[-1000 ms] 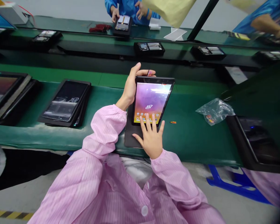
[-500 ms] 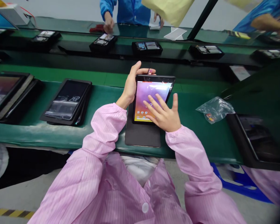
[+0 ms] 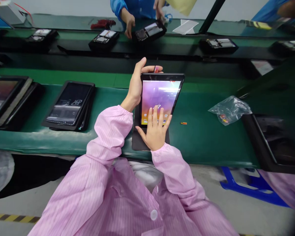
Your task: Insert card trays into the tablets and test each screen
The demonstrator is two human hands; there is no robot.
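Note:
A lit tablet (image 3: 161, 95) is tilted up, its home screen purple to yellow with a row of icons low down. My left hand (image 3: 135, 87) grips its left and upper edge; the fingers behind it are partly hidden, and a small pinkish strip (image 3: 156, 69) shows by the fingertips. My right hand (image 3: 156, 131) lies flat over the lower screen, fingers spread and holding nothing. Beneath the tablet is a flat dark slab (image 3: 137, 142), perhaps another tablet. A tiny orange piece (image 3: 183, 123) rests on the green mat to the right.
Stacked tablets (image 3: 70, 105) and another pile (image 3: 5, 98) stand at the left. A clear plastic bag (image 3: 229, 109) lies right, near a dark device (image 3: 277, 141). Beyond, opened devices (image 3: 218, 45) line a dark conveyor, where a co-worker's hands (image 3: 129, 24) hold one.
My right hand has moved down and left across the screen, uncovering the orange piece on the mat. My left hand still holds the tablet. The co-worker has lifted a device off the line.

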